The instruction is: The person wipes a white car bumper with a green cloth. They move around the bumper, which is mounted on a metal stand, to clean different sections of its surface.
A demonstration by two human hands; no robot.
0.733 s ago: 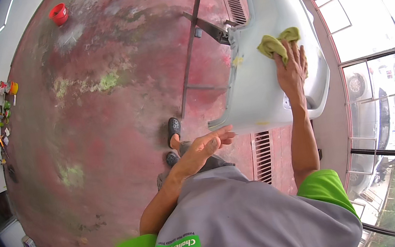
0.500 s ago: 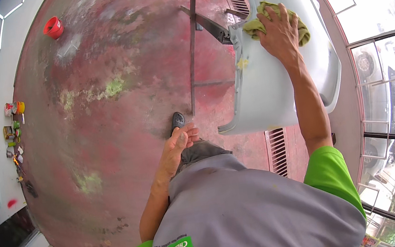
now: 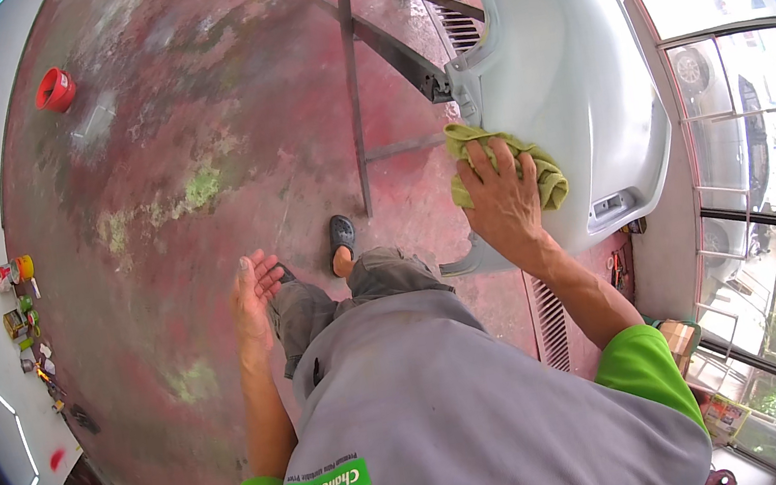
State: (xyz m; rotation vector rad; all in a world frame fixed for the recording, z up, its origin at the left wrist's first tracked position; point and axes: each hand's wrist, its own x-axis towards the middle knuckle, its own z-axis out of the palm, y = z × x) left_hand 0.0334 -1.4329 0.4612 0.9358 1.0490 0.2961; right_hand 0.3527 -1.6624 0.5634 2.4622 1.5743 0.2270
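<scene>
yellow-green cloth [image 3: 506,166], pressed flat under the right hand [image 3: 501,202] against the pale grey car panel [image 3: 573,77]. left hand [image 3: 255,296] open, empty, well left of the panel, over the red floor [image 3: 151,177].

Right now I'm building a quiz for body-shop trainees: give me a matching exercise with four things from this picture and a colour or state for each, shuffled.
Things:
1. right hand
2. left hand
3. round tub on the floor
4. car body panel on the metal stand

Colour or state:
A. red
B. open, holding nothing
C. pale grey-white
D. pressing a yellow-green cloth against the panel

Pairs: 1-D, 2-B, 3-A, 4-C
</scene>
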